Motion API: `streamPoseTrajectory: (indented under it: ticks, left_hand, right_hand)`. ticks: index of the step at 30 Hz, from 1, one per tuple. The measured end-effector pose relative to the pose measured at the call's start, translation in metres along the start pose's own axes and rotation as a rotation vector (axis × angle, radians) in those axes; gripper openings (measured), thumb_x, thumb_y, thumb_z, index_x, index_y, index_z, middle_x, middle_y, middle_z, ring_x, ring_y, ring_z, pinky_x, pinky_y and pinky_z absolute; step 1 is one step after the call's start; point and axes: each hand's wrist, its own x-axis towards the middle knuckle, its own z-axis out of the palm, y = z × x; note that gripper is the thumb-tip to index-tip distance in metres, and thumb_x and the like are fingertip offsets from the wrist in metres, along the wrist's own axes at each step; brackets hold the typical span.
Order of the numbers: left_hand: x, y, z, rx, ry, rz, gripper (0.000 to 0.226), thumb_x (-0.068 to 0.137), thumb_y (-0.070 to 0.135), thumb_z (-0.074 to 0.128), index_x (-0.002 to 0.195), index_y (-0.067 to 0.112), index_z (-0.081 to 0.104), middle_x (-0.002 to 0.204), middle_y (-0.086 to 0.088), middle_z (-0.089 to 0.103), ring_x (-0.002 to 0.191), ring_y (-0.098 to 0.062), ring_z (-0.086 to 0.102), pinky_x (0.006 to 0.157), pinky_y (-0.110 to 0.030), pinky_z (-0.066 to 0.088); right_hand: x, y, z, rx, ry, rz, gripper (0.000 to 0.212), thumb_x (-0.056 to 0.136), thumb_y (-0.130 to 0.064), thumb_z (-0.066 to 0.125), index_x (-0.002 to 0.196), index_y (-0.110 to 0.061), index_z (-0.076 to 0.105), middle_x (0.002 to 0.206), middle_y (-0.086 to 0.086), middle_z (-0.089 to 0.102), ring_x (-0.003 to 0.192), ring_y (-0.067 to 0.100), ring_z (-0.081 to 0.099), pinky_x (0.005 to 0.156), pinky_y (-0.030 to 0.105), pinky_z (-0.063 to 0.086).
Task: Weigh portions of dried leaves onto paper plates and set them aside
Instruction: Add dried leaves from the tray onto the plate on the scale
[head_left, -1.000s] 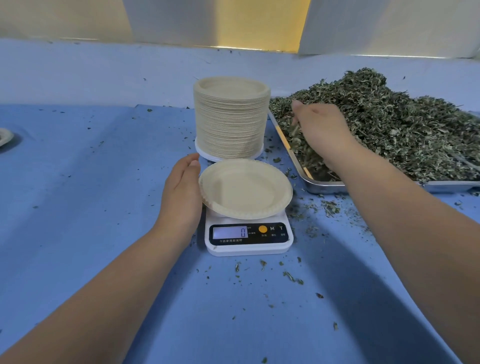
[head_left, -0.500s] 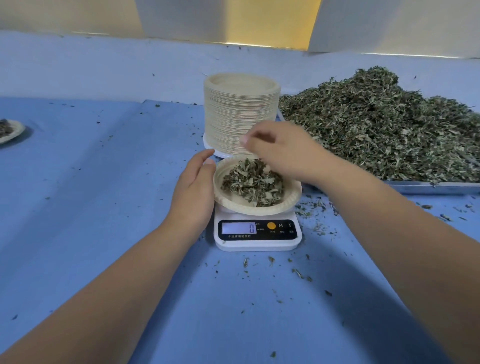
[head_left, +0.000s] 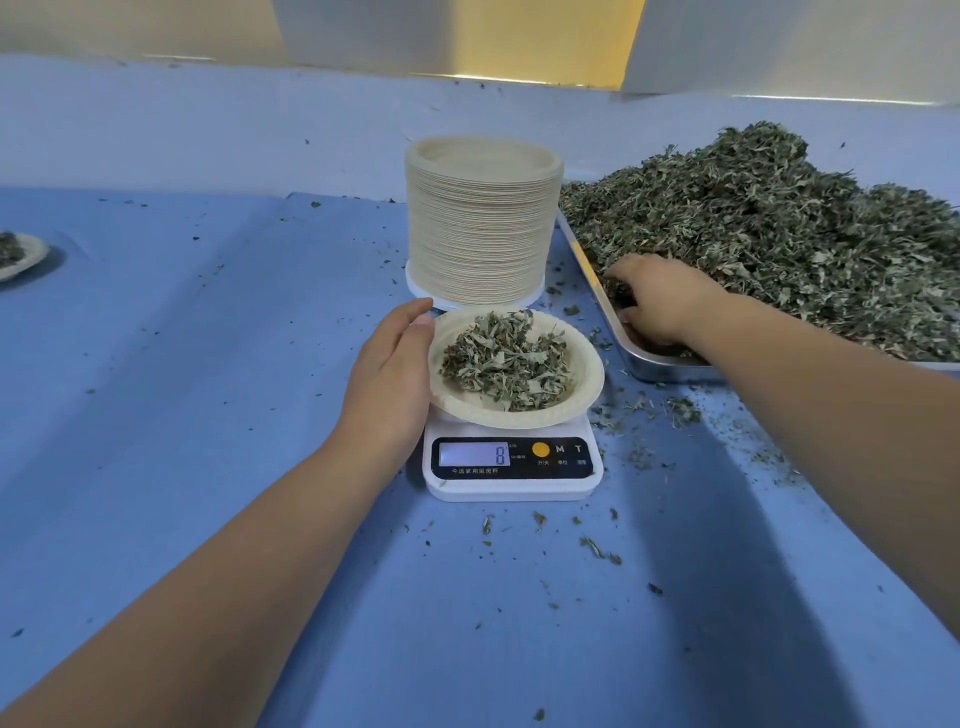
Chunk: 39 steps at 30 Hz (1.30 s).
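A paper plate (head_left: 589, 384) holding a heap of dried leaves (head_left: 506, 358) sits on a small white scale (head_left: 511, 486); the display reads 8. My left hand (head_left: 387, 379) rests against the plate's left rim with fairly straight fingers. My right hand (head_left: 660, 299) is palm down in the near left corner of the metal tray (head_left: 660, 361). Its fingers curl into the big pile of dried leaves (head_left: 769, 228), and the fingertips are buried.
A tall stack of paper plates (head_left: 483, 228) stands right behind the scale, next to the tray. Another filled plate (head_left: 21, 254) lies at the far left edge. Loose leaf crumbs are scattered over the blue table cover (head_left: 208, 415) around the scale.
My right hand dropped a handful of leaves onto the plate, then moved back right into the tray. The display went from 0 to 8. My left hand stayed at the rim.
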Motion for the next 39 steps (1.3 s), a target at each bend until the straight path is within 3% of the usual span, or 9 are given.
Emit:
streamPoseTrajectory:
  ticks: [6,11,15,19,22,26,31,35,39]
  left_hand:
    - [0.001,-0.002,0.0,0.0,-0.001,-0.009,0.033,0.101,0.041,0.039,0.127,0.042,0.06,0.104,0.039,0.056,0.101,0.024,0.049,0.086,-0.017,0.037]
    - [0.002,-0.003,0.001,-0.017,0.023,-0.019,0.034,0.101,0.039,0.04,0.128,0.04,0.06,0.106,0.037,0.055,0.103,0.022,0.046,0.086,-0.017,0.036]
    - [0.002,-0.002,0.001,-0.001,0.026,-0.016,0.03,0.102,0.037,0.039,0.122,0.04,0.061,0.093,0.044,0.056,0.092,0.027,0.048,0.08,-0.014,0.035]
    - [0.002,-0.001,0.001,0.001,0.03,-0.017,0.027,0.102,0.037,0.039,0.117,0.039,0.061,0.092,0.042,0.057,0.088,0.028,0.048,0.079,-0.014,0.036]
    - [0.003,-0.002,0.0,-0.003,0.028,-0.015,0.029,0.102,0.037,0.039,0.119,0.039,0.061,0.099,0.035,0.058,0.09,0.027,0.049,0.081,-0.016,0.037]
    - [0.003,-0.003,0.0,-0.001,0.028,-0.015,0.027,0.101,0.038,0.039,0.116,0.04,0.062,0.096,0.036,0.058,0.087,0.027,0.049,0.079,-0.016,0.037]
    - [0.003,-0.003,0.001,-0.011,0.041,-0.014,0.027,0.102,0.036,0.04,0.117,0.038,0.062,0.089,0.04,0.059,0.083,0.029,0.049,0.074,-0.012,0.035]
    - [0.002,-0.002,0.001,-0.014,0.045,-0.012,0.026,0.102,0.035,0.04,0.116,0.037,0.062,0.089,0.039,0.06,0.08,0.03,0.048,0.071,-0.01,0.034]
    - [0.002,-0.003,0.001,-0.018,0.042,0.003,0.025,0.102,0.035,0.04,0.114,0.037,0.062,0.097,0.029,0.058,0.08,0.03,0.048,0.074,-0.014,0.035]
  right_hand:
    - [0.008,-0.005,0.002,-0.049,-0.174,0.005,0.035,0.102,-0.025,0.047,0.135,-0.017,0.055,0.115,0.014,0.064,0.094,0.033,0.06,0.08,0.042,0.053]
    - [0.003,-0.013,-0.016,-0.094,-0.098,-0.031,0.011,0.085,-0.012,0.058,0.078,-0.017,0.064,0.076,0.008,0.065,0.068,0.027,0.06,0.066,0.042,0.059]
    - [0.007,-0.011,-0.02,-0.054,0.114,-0.016,0.016,0.084,-0.018,0.065,0.099,-0.021,0.06,0.092,0.009,0.064,0.079,0.029,0.059,0.068,0.041,0.056]
    - [0.014,-0.015,-0.011,-0.014,-0.124,-0.008,0.055,0.096,-0.013,0.056,0.148,-0.02,0.04,0.128,0.018,0.056,0.104,0.039,0.058,0.083,0.044,0.053]
    - [0.012,-0.019,-0.005,0.011,-0.147,-0.018,0.027,0.098,-0.004,0.045,0.116,-0.013,0.062,0.105,0.015,0.066,0.08,0.031,0.058,0.071,0.039,0.05]
    - [0.002,-0.022,-0.014,-0.114,-0.101,-0.043,0.027,0.088,0.005,0.05,0.066,-0.011,0.05,0.07,0.011,0.053,0.059,0.023,0.042,0.054,0.031,0.039]
    - [-0.01,-0.016,-0.022,-0.057,-0.138,-0.071,0.01,0.085,-0.002,0.053,0.083,-0.006,0.062,0.085,0.013,0.064,0.071,0.029,0.053,0.061,0.029,0.039]
    - [-0.025,-0.019,-0.022,0.01,-0.24,-0.065,0.025,0.093,-0.01,0.052,0.114,-0.024,0.053,0.102,0.006,0.061,0.085,0.028,0.058,0.068,0.032,0.046]
    - [-0.034,-0.015,-0.024,-0.035,-0.189,-0.053,0.018,0.091,-0.004,0.055,0.087,-0.02,0.064,0.099,0.009,0.066,0.082,0.028,0.058,0.075,0.039,0.053]
